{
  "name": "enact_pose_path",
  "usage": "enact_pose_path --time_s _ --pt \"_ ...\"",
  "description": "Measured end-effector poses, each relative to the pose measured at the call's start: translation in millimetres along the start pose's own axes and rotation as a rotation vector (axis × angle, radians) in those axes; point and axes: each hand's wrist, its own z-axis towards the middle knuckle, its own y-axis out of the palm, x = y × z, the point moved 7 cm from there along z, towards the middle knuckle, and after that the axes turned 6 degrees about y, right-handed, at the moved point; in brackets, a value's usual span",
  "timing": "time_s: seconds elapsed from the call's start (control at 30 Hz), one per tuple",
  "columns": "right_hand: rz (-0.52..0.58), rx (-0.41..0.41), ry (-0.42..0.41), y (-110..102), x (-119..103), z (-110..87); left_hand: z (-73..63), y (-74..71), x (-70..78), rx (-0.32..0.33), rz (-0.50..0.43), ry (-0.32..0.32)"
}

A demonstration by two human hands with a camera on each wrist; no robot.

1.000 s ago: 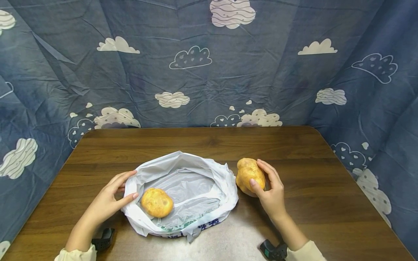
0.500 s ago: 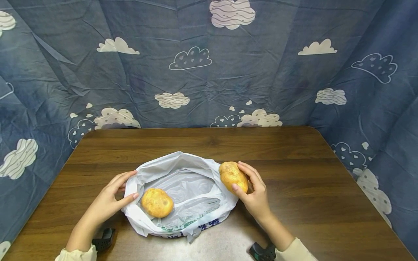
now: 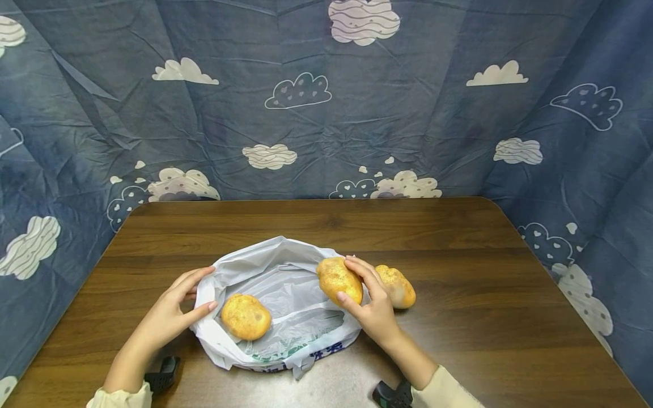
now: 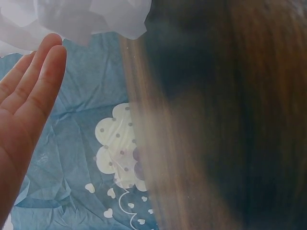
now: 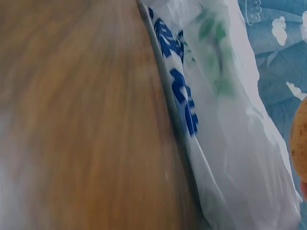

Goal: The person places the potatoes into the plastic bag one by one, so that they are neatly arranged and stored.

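Observation:
My right hand point(image 3: 374, 311) grips a potato point(image 3: 339, 280) between thumb and fingers, over the right rim of a white plastic bag point(image 3: 255, 255). A sliver of this held potato point(image 5: 300, 141) shows at the edge of the right wrist view. The bag lies on its base with its mouth spread wide, and another potato point(image 3: 246, 317) rests inside at the left. At the bag's left rim, my left hand point(image 3: 165, 311) touches the plastic, thumb spread from the fingers. Its straight fingers point(image 4: 41, 88) reach the bag's edge in the left wrist view. Behind my right hand a knobbly potato point(image 3: 400, 288) is partly hidden.
Everything stands on a brown wooden table point(image 3: 484, 283). A blue curtain point(image 3: 229, 130) with cloud prints hangs behind it and along the sides. Each wrist wears a small black camera, such as the left camera point(image 3: 163, 374).
My right hand has carried its potato left, from beside the bag to over its right rim. The knobbly potato it covered now shows on the table. The left hand stays still.

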Motion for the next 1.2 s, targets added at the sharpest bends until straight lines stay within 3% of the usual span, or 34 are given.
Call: enact_pose_path --time_s 0.33,0.57,0.67,0.9,1.07,1.2 --pt "-0.010 -0.059 0.036 27 -1 1.7 -1.3 0.7 -3.8 -0.010 0.012 -0.012" --pt "-0.014 -0.112 0.076 51 33 -7.4 -2.5 1.3 -4.5 -0.018 0.016 -0.024" --pt "-0.037 -0.134 0.100 60 37 -8.2 -2.5 1.6 -4.5 -0.017 0.015 -0.024" --pt "-0.055 -0.174 0.187 77 28 -3.6 -2.2 0.8 -2.5 -0.011 0.007 -0.025" --pt "-0.047 -0.178 0.187 85 11 1.6 -2.0 0.5 -2.6 -0.013 0.012 -0.031" --pt "-0.069 -0.200 0.226 95 29 -2.3 -1.4 0.7 -3.8 -0.017 0.015 -0.034"
